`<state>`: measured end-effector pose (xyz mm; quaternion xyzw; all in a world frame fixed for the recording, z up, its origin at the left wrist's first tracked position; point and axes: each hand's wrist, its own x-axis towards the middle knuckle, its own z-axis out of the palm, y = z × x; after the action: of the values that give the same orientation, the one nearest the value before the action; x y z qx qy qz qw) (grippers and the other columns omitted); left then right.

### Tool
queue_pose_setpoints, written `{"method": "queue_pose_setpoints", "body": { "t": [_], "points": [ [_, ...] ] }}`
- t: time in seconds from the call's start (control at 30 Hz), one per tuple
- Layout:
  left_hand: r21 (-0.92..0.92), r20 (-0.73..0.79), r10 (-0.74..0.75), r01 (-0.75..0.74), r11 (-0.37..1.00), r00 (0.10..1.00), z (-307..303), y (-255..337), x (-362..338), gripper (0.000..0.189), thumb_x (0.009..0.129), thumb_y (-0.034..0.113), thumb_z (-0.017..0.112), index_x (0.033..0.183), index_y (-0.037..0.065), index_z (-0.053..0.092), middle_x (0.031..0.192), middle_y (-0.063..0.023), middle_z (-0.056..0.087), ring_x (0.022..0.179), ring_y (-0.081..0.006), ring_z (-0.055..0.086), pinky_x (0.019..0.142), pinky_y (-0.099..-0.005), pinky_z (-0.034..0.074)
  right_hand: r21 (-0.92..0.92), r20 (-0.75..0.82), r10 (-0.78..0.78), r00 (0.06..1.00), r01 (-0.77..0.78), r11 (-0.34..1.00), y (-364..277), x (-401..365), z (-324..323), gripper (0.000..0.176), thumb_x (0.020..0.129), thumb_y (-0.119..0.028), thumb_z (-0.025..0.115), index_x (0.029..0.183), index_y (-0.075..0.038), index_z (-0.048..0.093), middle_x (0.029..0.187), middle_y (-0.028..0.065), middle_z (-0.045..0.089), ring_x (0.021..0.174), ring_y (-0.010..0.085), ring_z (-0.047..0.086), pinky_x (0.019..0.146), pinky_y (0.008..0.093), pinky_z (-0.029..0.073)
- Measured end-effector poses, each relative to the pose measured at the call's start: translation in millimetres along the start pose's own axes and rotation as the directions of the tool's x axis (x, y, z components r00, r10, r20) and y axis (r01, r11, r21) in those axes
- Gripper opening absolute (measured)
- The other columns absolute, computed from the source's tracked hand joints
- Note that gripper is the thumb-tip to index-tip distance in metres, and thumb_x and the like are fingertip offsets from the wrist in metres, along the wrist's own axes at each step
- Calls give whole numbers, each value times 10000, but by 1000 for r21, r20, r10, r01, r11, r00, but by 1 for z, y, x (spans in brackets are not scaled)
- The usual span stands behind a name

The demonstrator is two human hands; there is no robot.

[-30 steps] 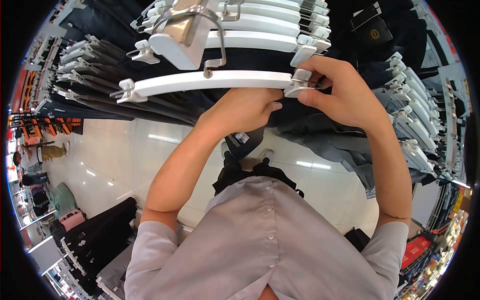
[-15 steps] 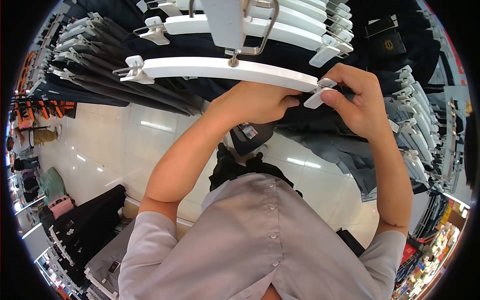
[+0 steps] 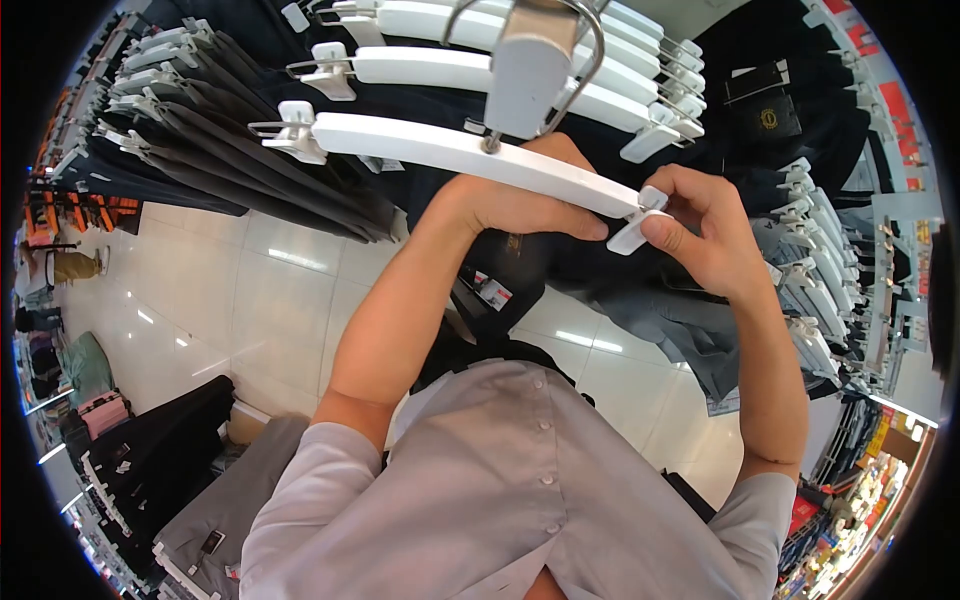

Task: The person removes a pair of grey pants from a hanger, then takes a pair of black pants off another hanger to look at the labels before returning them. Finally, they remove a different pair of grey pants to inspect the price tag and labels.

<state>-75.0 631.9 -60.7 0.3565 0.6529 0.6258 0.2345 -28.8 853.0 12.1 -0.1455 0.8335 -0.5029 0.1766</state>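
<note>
A white hanger hangs from a metal hook on the rack, tilted down toward the right. My right hand pinches the white clip at the hanger's right end between thumb and fingers. Just below the bar, my left hand is closed, thumb pointing right, around dark fabric beside that clip. At the far left end sits another white clip. Dark trousers with a white and red tag hang beneath my left hand.
More white hangers with dark garments are lined up behind. Grey trousers hang at left, and hangers with grey clothes at right. Lower left stands a rack of black trousers. A person is at the far left.
The hanger's right end and both hands sit lower in view. My left thumb now extends further right, nearer the clip. My right hand still pinches the clip.
</note>
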Motion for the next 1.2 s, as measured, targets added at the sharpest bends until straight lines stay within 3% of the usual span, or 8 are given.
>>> {"method": "queue_pose_setpoints", "body": {
  "t": [0.27,0.33,0.5,0.63,0.83,0.93,1.0,1.2],
  "points": [
    [193,-61,-161,170,966,985,-1,11,-8,176,788,151,762,850,3,691,604,-35,611,524,-69,521,456,-255,423,-14,-247,-68,967,66,998,8,-4,29,578,675,85,688,1229,-4,546,963,64,638,917,122,591,876,260,439],
    [347,-64,-247,253,903,967,-10,19,-24,474,718,303,813,1086,38,674,907,-168,692,839,-242,682,748,-341,538,-22,-224,-49,973,45,999,10,-3,27,605,672,99,679,1250,-5,535,960,66,644,915,123,591,879,262,437],
    [559,-162,-484,484,673,860,-29,32,-63,622,700,253,790,1237,11,592,1119,-221,641,1013,-341,630,883,-378,494,-75,-197,-82,977,68,995,12,2,21,640,649,107,675,1264,1,535,1038,82,645,961,136,595,913,281,433],
    [668,-211,-315,372,644,925,-29,-39,-101,535,679,181,761,1171,8,640,1070,-215,662,952,-325,652,832,-395,501,-39,-188,-72,979,66,997,19,6,16,665,635,103,675,1277,4,533,1159,111,618,1026,160,598,946,291,425],
    [318,-261,-508,570,758,821,-59,-10,-158,269,717,104,760,965,14,708,837,-196,669,834,-271,657,754,-360,502,-86,-157,-144,977,131,988,21,10,13,659,636,94,692,1271,8,535,1189,118,600,1043,171,596,948,297,425],
    [308,-570,-160,390,868,806,-65,21,-174,257,746,52,749,992,2,691,873,-133,700,828,-195,647,774,-333,493,-77,-135,-132,982,122,990,23,15,12,651,637,92,697,1263,8,542,1189,116,600,1053,175,595,956,299,417],
    [241,-564,-270,468,850,781,-76,40,-172,347,726,37,794,1049,3,672,958,-55,697,855,-146,614,814,-318,485,-76,-131,-131,983,121,990,23,17,11,646,635,92,699,1257,9,546,1189,114,599,1061,178,593,960,299,413],
    [210,-776,39,199,957,630,-47,37,-183,229,808,-37,671,1037,-25,664,889,-68,692,827,-91,584,752,-254,473,-77,-144,-126,981,116,990,22,16,15,652,631,95,696,1259,11,544,1182,110,598,1057,177,585,942,292,425]
  ]
}}
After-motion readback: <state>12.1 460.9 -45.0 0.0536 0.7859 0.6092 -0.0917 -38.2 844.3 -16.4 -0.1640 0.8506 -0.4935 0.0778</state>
